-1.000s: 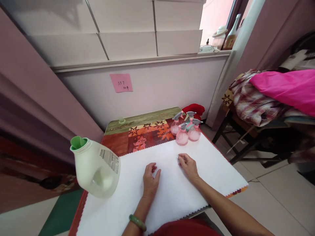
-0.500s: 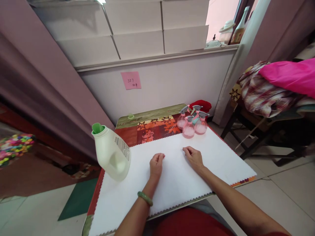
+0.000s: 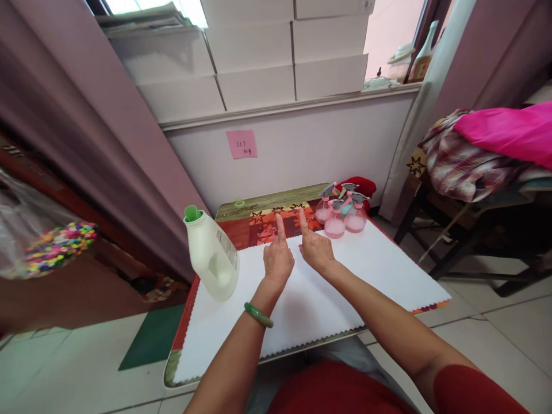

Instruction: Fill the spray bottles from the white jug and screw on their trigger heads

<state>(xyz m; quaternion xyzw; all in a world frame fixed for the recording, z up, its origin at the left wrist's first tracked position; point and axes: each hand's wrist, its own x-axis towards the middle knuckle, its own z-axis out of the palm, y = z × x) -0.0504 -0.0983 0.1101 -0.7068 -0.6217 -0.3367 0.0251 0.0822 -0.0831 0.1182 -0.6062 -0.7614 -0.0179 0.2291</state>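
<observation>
Both hands hover above the white cloth [image 3: 345, 270] on the table, holding nothing. My left hand [image 3: 278, 259] has its index finger stretched upward and the others curled in. Beside it, my right hand [image 3: 317, 248] makes the same shape, a small gap between the two. A pale green jug [image 3: 218, 267] with a darker green spout stands upright to the left of my left hand. Several small spray bottles [image 3: 334, 223] with grey and pink tops are grouped at the back right, past my right hand. Pink liquid shows in the front ones; a teal one is partly hidden.
A small green cap [image 3: 239, 203] lies near the table's back edge. The wall carries a pink note [image 3: 242, 144]. A clear bag of colourful bits [image 3: 60, 247] hangs at left. Clothes [image 3: 466, 155] are heaped at right. A red object [image 3: 362, 187] sits behind the bottles.
Both hands have risen from the cloth and come closer together, and their index fingers are now extended. The camera view has shifted a little, showing more at the left.
</observation>
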